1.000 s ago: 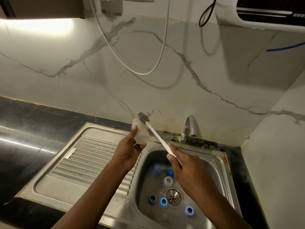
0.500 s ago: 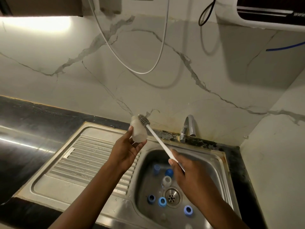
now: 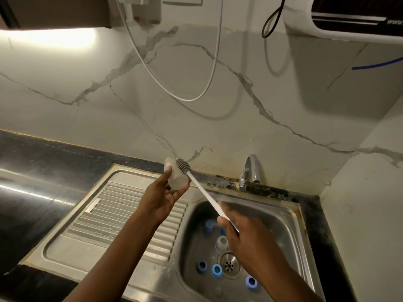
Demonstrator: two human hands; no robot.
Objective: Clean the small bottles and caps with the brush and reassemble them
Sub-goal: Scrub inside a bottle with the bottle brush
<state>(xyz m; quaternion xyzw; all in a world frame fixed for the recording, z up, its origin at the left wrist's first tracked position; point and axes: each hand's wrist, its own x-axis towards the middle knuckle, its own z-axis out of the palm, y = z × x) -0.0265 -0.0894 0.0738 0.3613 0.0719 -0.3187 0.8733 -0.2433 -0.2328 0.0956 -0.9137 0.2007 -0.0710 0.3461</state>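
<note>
My left hand (image 3: 162, 198) holds a small frosted bottle (image 3: 177, 178) above the drainboard, its mouth pointing away from me. A brush (image 3: 204, 191) with a white handle and grey bristle head lies against the bottle's upper side, near its mouth. My right hand (image 3: 244, 238) grips the low end of the brush handle over the sink basin (image 3: 277, 216). In the basin lie several blue caps (image 3: 216, 270) and one small clear bottle (image 3: 222, 243) beside the drain (image 3: 229, 263).
A chrome tap (image 3: 250, 171) stands behind the basin. The ribbed steel drainboard (image 3: 109, 214) lies to the left, with dark countertop (image 3: 32, 192) beyond it. A white cable (image 3: 192, 99) hangs on the marble wall.
Both hands shifted slightly left and up with the bottle and brush. The brush head stays at the bottle's mouth end.
</note>
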